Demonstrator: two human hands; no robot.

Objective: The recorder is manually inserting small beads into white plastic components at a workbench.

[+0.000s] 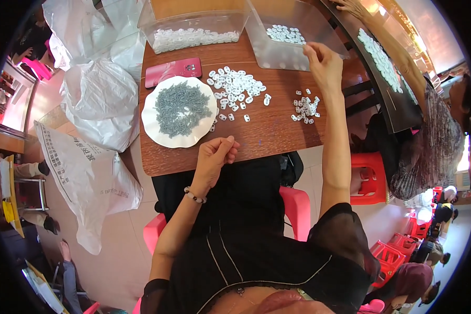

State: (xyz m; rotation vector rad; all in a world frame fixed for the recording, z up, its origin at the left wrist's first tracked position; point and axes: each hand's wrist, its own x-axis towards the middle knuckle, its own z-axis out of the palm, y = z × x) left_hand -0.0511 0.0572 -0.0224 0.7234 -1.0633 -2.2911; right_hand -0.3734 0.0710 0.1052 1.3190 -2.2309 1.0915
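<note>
My left hand (215,158) hovers by the table's front edge, fingers curled into a pinch; whatever is in them is too small to make out. Over the right clear plastic bin (280,60) is my right hand (328,68), thumb and fingertips pressed together, their contents hidden. White pieces (286,34) lie inside that bin. A white scalloped plate (150,119), left of centre, carries a heap of small grey spring-like pieces (171,99). Beside it spread white oval pieces with dark holes (239,85). A smaller pile of white pieces with dark marks (305,111) lies under my right forearm.
A second clear bin (150,25) with white pieces stands at the back left, behind a pink phone (172,72). Large white sacks (100,97) crowd the table's left side. At right, another person's arm (392,42) reaches over a dark table (397,112); a red stool (369,178) stands below.
</note>
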